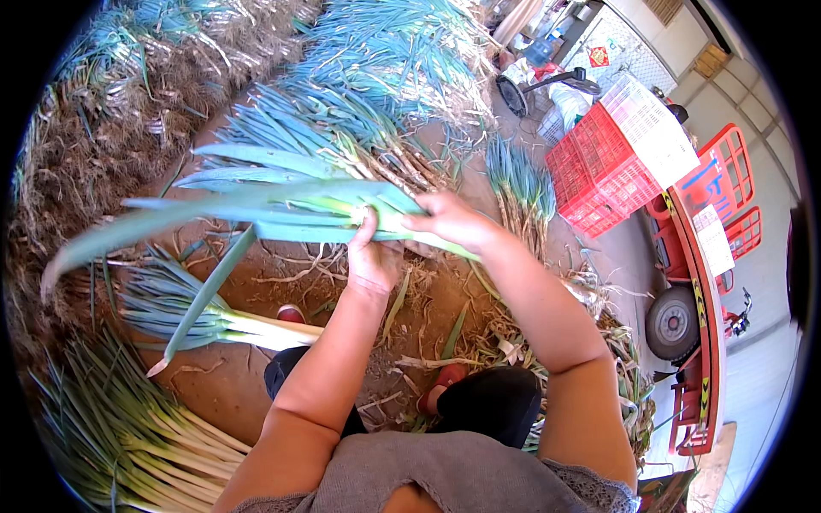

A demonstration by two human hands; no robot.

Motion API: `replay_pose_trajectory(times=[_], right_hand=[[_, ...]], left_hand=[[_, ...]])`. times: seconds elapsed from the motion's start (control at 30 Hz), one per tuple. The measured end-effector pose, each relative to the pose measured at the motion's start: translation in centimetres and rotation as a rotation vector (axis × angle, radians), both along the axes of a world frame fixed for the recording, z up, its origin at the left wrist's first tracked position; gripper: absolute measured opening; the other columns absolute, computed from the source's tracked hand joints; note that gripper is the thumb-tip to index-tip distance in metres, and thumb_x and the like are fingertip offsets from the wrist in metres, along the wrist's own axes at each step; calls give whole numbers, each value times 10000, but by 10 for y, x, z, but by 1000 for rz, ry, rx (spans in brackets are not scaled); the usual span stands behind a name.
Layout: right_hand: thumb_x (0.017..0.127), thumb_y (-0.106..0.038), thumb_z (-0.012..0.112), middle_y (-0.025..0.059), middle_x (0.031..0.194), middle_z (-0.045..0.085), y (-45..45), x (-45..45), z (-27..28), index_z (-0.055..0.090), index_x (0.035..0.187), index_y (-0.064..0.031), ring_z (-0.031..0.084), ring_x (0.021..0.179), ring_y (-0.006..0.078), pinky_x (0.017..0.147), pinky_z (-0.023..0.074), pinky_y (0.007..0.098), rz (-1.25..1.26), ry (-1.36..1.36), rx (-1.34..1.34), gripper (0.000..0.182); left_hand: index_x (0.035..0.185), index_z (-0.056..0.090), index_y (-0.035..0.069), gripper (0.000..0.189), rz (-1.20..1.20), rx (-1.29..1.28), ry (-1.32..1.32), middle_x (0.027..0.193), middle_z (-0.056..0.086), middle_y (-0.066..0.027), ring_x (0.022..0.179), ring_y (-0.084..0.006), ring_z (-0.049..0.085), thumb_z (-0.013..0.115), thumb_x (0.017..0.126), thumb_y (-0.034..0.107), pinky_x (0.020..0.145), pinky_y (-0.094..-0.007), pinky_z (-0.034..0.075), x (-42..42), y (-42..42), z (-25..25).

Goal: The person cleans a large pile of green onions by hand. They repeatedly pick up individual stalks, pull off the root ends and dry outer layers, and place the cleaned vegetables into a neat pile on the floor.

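Note:
A large green onion [308,205] is held up across the middle of the view, its long leaves fanning to the left. My left hand [375,256] grips it from below where the leaves spread, thumb pressed over the front. Close beside it on the right, my right hand [457,221] has its fingers closed on the same plant near the stalk. The pale lower stalk [442,245] runs beneath that hand to the right. One bent leaf [208,298] droops towards a bundle of cleaned green onions [211,314] on the ground.
Trimmed green onions [160,449] lie at lower left. Untrimmed onions with roots [173,109] are heaped at upper left, with more [391,58] at the top. Peeled waste [500,340] litters the floor. Red plastic crates [600,170] and a red cargo tricycle [696,301] stand at right.

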State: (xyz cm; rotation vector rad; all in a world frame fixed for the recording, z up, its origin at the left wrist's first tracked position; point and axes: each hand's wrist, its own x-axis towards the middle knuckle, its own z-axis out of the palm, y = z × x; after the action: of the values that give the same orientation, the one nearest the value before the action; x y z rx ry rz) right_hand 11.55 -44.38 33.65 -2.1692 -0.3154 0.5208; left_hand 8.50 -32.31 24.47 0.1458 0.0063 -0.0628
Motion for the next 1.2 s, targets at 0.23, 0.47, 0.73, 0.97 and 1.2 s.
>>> replay_pose_trajectory(times=[0.23, 0.47, 0.73, 0.97, 1.2], right_hand=[[774, -270, 610, 104, 699, 588, 9, -6, -18, 614, 785, -49, 557, 627, 226, 585, 440, 359, -161, -505, -267, 221], [753, -260, 593, 108, 814, 582, -92, -49, -56, 592, 786, -65, 584, 795, 254, 647, 482, 361, -151, -953, -848, 198], [799, -368, 556, 117, 1067, 595, -387, -155, -30, 578, 1076, -109, 574, 988, 265, 810, 457, 390, -1013, 13, -1481, 380], [758, -214, 607, 155, 1168, 483, -108, -54, -6, 380, 1256, -56, 444, 1108, 285, 949, 347, 407, -39, -763, -686, 570], [793, -279, 614, 72, 898, 610, -1, -13, -51, 460, 1186, -29, 592, 793, 213, 694, 471, 331, 41, -637, -358, 491]], left_hand=[[1098, 490, 65, 386, 94, -62, -88, 1004, 567, -49, 981, -200, 524, 641, 769, 198, 918, -360, 396, 4, 9, 5], [1187, 427, 32, 499, 96, 20, -224, 1034, 572, -127, 987, -224, 539, 641, 745, 122, 922, -376, 412, 6, 4, -15], [1139, 450, 37, 398, 244, -12, 82, 1022, 566, -90, 1021, -240, 533, 597, 802, 191, 932, -390, 403, 20, 30, -7], [1153, 444, 50, 367, 257, 60, 87, 1041, 558, -98, 1008, -231, 541, 555, 838, 204, 886, -400, 429, 21, 26, -3], [1221, 395, 131, 441, 191, 57, 79, 1142, 503, -68, 1079, -221, 477, 573, 831, 233, 911, -437, 364, 18, 20, 9]])
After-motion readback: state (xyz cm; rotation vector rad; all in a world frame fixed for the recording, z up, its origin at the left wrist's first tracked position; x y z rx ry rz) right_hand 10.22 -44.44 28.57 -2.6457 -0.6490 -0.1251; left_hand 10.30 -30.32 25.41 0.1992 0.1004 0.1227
